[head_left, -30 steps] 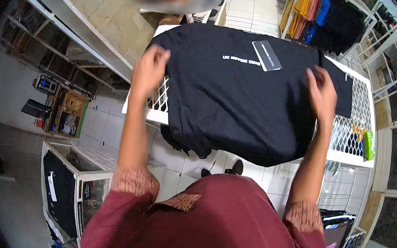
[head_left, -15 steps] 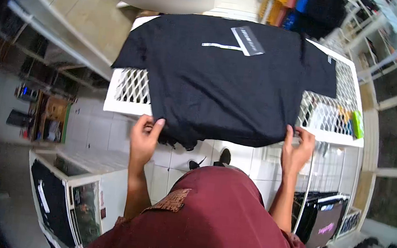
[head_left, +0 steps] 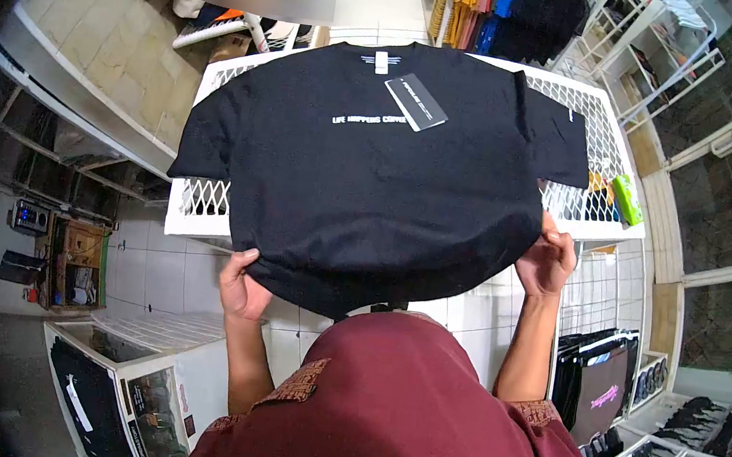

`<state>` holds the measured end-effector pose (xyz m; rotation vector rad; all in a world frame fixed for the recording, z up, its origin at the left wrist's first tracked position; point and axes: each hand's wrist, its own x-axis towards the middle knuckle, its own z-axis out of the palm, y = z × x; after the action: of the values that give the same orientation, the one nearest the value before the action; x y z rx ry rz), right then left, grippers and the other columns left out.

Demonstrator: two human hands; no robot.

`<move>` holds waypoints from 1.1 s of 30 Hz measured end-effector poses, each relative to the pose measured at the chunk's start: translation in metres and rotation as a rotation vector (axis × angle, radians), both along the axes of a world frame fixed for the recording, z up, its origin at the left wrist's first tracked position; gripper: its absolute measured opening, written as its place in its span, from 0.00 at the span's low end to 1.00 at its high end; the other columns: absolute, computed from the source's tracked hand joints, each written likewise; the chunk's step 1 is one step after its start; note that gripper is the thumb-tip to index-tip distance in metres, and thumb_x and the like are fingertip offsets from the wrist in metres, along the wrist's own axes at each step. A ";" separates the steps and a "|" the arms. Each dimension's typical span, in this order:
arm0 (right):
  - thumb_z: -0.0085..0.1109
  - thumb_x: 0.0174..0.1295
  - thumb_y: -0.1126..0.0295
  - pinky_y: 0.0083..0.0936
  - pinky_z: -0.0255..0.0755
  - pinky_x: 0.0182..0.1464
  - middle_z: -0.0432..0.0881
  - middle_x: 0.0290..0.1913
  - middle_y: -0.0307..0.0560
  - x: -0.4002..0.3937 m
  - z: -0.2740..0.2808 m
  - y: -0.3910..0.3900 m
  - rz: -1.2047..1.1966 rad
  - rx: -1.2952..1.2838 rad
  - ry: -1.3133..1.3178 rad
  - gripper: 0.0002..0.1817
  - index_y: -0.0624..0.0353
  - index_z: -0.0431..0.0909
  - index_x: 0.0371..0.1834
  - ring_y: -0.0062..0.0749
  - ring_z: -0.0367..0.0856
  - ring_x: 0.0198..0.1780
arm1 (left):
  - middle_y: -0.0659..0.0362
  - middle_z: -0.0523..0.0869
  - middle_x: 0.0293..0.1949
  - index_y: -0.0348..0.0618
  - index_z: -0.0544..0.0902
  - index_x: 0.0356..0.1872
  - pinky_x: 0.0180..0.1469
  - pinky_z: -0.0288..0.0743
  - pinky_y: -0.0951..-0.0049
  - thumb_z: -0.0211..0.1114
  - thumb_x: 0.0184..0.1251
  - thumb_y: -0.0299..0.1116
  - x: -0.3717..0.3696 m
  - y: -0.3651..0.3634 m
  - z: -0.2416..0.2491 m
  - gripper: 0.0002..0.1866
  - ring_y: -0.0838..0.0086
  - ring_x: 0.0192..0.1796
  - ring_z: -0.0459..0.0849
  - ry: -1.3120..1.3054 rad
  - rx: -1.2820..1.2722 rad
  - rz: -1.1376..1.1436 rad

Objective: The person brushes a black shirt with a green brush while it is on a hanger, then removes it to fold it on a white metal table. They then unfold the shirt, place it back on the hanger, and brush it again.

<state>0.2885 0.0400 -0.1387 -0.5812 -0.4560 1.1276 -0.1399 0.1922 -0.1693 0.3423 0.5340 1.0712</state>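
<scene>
A black T-shirt (head_left: 382, 176) lies spread over a white mesh-topped table, its collar at the far side and its hem hanging over the near edge. Small white lettering runs across the chest, partly covered by a dark hang tag (head_left: 416, 103); a white label shows inside the collar. At the hem's left corner, my left hand (head_left: 244, 287) pinches the fabric between thumb and fingers. My right hand (head_left: 549, 258) grips the shirt's right side near the hem, held a little higher. Between the hands the hem sags in a curve toward my body.
The white mesh table (head_left: 201, 199) has a bright green packet (head_left: 627, 200) at its right edge. Colourful clothes (head_left: 476, 4) hang beyond it. A white display case (head_left: 156, 376) stands at lower left, and black garments (head_left: 590, 375) hang on a rack at lower right.
Both hands have stayed on the hem. The shirt has been drawn nearer and lies smoother, with its collar and chest lettering now showing. My view has shifted somewhat.
</scene>
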 end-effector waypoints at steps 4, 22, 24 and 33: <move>0.54 0.64 0.70 0.44 0.66 0.74 0.83 0.52 0.46 -0.012 0.019 -0.001 -0.211 -0.191 0.030 0.14 0.60 0.77 0.52 0.41 0.80 0.62 | 0.57 0.85 0.46 0.40 0.80 0.43 0.57 0.75 0.74 0.67 0.65 0.17 -0.023 -0.004 -0.012 0.10 0.78 0.48 0.83 0.536 0.378 0.226; 0.65 0.66 0.69 0.38 0.71 0.66 0.87 0.54 0.47 0.038 -0.021 -0.057 -0.232 -0.351 -0.029 0.13 0.61 0.84 0.51 0.34 0.83 0.59 | 0.45 0.80 0.67 0.30 0.77 0.64 0.76 0.66 0.58 0.57 0.74 0.27 -0.035 -0.005 0.004 0.20 0.56 0.70 0.78 0.198 0.016 -0.096; 0.67 0.65 0.67 0.41 0.73 0.67 0.87 0.53 0.47 0.036 -0.010 -0.049 -0.210 -0.341 0.071 0.16 0.60 0.82 0.54 0.38 0.85 0.58 | 0.46 0.80 0.67 0.30 0.77 0.65 0.77 0.65 0.58 0.57 0.75 0.29 -0.034 0.006 0.009 0.21 0.57 0.70 0.78 0.006 0.079 -0.202; 0.69 0.67 0.61 0.33 0.77 0.60 0.87 0.54 0.46 0.034 0.030 -0.008 -0.322 -0.610 -0.350 0.12 0.58 0.86 0.44 0.31 0.85 0.55 | 0.48 0.80 0.68 0.34 0.75 0.69 0.74 0.70 0.51 0.59 0.80 0.40 0.000 0.061 0.036 0.25 0.55 0.67 0.80 0.150 0.111 -0.093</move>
<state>0.3228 0.0317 -0.1084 -1.3507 -0.2934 0.8447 -0.1395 0.2533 -0.1337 0.5434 0.5879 0.9921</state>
